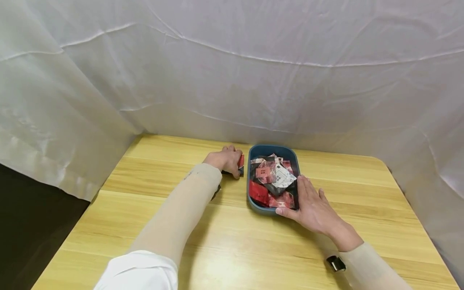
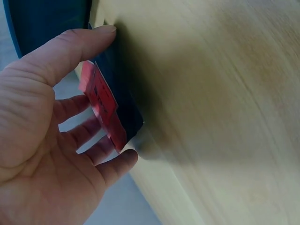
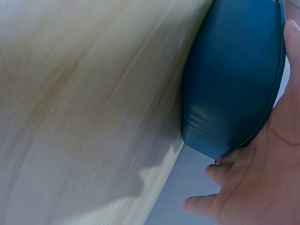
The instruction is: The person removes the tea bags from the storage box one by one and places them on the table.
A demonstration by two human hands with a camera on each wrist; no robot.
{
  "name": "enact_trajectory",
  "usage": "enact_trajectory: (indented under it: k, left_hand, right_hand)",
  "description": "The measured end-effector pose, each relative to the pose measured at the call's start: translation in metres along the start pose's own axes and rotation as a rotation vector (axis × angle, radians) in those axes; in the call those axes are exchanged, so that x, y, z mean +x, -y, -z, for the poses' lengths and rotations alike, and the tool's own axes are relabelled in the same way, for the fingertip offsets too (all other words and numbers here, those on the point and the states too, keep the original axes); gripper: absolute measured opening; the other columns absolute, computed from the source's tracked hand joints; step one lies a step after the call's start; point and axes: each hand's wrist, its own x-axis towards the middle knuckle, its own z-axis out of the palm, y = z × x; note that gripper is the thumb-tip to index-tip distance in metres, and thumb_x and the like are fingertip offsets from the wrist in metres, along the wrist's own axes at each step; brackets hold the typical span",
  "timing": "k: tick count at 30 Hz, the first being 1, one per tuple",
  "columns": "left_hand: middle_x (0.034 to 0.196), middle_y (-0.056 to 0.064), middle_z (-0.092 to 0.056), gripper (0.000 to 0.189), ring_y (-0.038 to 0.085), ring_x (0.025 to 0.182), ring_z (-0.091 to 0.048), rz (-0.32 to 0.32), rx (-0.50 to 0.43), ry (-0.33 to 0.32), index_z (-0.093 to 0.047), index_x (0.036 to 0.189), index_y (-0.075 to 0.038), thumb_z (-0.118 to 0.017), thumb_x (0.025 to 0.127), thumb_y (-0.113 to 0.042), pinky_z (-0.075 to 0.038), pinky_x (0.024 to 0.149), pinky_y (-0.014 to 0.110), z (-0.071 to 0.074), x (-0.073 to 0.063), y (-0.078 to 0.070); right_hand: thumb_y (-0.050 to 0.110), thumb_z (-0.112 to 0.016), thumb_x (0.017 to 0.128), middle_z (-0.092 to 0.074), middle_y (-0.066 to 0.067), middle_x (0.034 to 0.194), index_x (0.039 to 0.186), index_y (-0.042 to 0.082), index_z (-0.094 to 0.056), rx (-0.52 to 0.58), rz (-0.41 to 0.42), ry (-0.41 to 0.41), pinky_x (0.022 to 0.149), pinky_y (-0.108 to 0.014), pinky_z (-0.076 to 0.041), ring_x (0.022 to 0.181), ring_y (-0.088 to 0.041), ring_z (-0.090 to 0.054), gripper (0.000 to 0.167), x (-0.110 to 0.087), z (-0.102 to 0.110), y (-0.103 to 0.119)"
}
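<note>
A dark blue plastic tub (image 1: pixel 255 209) with rounded corners stands on the table, full of small red, white and black packets (image 1: pixel 270 177). Left of it, my left hand (image 1: pixel 226 160) has its fingers and thumb curled round a flat dark blue and red packet (image 2: pixel 104 101). The left wrist view shows that packet on edge close to the wood, its red face with dark print toward the palm. My right hand (image 1: pixel 314 207) rests along the tub's near right rim, thumb across the front corner and fingers extended. In the right wrist view its palm lies by the tub wall (image 3: pixel 229 84).
Under everything is a light wood table (image 1: pixel 224 245) with a rounded far right corner. A pale cloth curtain (image 1: pixel 232 80) hangs behind it and at both sides. Small dark devices sit at both wrists, the right one (image 1: pixel 336 263) more visible.
</note>
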Motion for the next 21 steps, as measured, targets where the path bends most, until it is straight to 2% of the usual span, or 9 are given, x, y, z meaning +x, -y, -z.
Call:
enact_trajectory:
  k: [21]
  left_hand:
    - [0.156,0.014,-0.044,0.085,0.031,0.14,-0.044,-0.034,-0.015,-0.008,-0.045,0.157,-0.015,-0.085,0.088,-0.044,-0.049,0.108,0.054,-0.0036,0.0046,-0.0017]
  right_hand:
    - [0.082,-0.057,0.09,-0.005,-0.033,0.172,0.164,-0.011,-0.003,-0.009,-0.008,-0.001,0.12,-0.079,-0.011,0.16,-0.051,-0.011,0.131,-0.005,0.0031,-0.0004]
